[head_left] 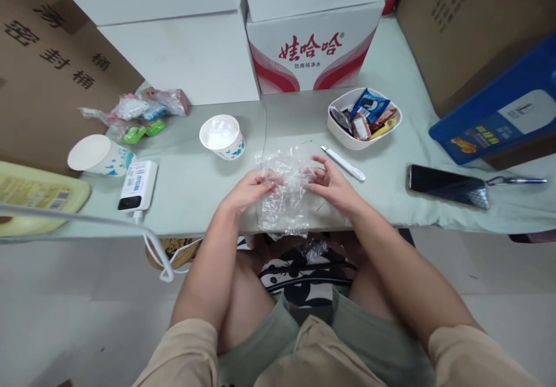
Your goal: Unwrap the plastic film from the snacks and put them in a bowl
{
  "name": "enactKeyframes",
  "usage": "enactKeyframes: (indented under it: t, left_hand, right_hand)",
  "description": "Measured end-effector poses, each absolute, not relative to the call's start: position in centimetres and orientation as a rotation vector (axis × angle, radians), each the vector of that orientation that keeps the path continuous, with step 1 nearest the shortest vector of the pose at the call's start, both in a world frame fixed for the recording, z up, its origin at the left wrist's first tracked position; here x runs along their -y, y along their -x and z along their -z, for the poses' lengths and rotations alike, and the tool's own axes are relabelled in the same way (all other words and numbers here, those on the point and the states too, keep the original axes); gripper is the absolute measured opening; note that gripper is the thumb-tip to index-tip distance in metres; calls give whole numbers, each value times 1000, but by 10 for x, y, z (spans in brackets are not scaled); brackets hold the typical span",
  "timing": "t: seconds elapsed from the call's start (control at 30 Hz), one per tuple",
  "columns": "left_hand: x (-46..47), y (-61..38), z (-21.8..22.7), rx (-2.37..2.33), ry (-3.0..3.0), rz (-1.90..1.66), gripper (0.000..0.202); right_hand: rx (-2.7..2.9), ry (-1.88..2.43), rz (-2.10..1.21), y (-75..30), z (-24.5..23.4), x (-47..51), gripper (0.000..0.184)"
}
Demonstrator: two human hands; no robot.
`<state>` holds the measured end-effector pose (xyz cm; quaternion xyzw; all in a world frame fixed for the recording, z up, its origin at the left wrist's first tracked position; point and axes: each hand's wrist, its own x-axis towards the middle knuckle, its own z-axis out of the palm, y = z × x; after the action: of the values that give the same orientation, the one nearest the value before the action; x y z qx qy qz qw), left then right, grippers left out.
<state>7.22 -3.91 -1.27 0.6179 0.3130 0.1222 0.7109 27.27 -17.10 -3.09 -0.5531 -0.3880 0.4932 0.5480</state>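
A brown carton (65, 45), white boxes (182, 62) and another carton (478, 39) bound the table (182, 219) from left round to right; its front edge runs just below the hands. Cloth shows between the power bank (139, 184) and the film (284, 204), and between the film and the phone (447, 187).

The left hand (252, 190) is narrow, its curled fingers holding the film, which lies between the hands and overhangs the edge. The right hand (332, 184) is half-open, fingertips touching the film; I cannot tell how firmly it grips.

At far left, a pale rod (108, 220) crosses before a yellow container (43, 196). Then come a cup (115, 161), bagged items (143, 114), a second cup (234, 146) holding clear plastic, a white tool (345, 164) near the right hand, a snack bowl (347, 138), a pen (516, 181) touching or just beside the phone, and a blue box (486, 123).
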Motion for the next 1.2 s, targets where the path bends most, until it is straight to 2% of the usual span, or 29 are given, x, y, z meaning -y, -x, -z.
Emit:
enactKeyframes:
  t: [0.07,0.2,0.23,0.3,0.37,0.53,0.6,0.67,0.8,0.83,0.93,0.97,1.0,1.07,1.13,1.2]
  left_hand:
    - [39,-72,13,-654,-1433,-218,20]
    - [40,-72,13,-650,-1357,-273,24]
    - [40,-72,13,-658,-1308,-311,25]
    - [40,-73,12,-678,-1218,-379,26]
    - [39,-73,11,-705,-1161,-430,26]
    - [35,-72,11,-692,-1138,-456,23]
    - [34,-73,13,-662,-1147,-391,20]
    - [34,-74,14,-664,-1151,-361,23]
    - [38,-77,15,-726,-1257,-409,28]
    - [39,-76,14,-708,-1268,-415,33]
    - [42,-73,10,-589,-1220,-428,47]
    - [42,-72,9,-561,-1204,-434,50]
    - [42,-70,8,-549,-1193,-442,52]
    - [42,-68,6,-586,-1176,-457,59]
    - [41,-67,6,-672,-1133,-442,71]
    - [41,-70,7,-755,-1080,-381,82]
  right_hand:
    - [935,1315,-1110,-272,33,169,65]
    - [1048,1407,-816,-268,33,170,16]
    - [1077,1417,-741,-268,32,171,9]
    - [1137,1407,-634,-267,31,174,6]
    - [1263,1393,-630,-269,31,178,9]
    - [1749,1548,-864,-282,36,185,51]
    - [1772,1566,-886,-289,38,187,58]
    - [1741,1504,-878,-294,38,188,54]
    - [1471,1424,-754,-291,36,184,33]
    - [1360,1437,-741,-288,35,182,38]
    - [1131,1428,-936,-276,35,176,83]
    - [1095,1404,-1049,-272,34,174,90]
    - [1064,1380,-1145,-268,34,172,92]
    - [982,1350,-1231,-264,32,171,82]
    - [886,1353,-1190,-263,30,170,71]
    - [799,1352,-1105,-264,29,169,70]
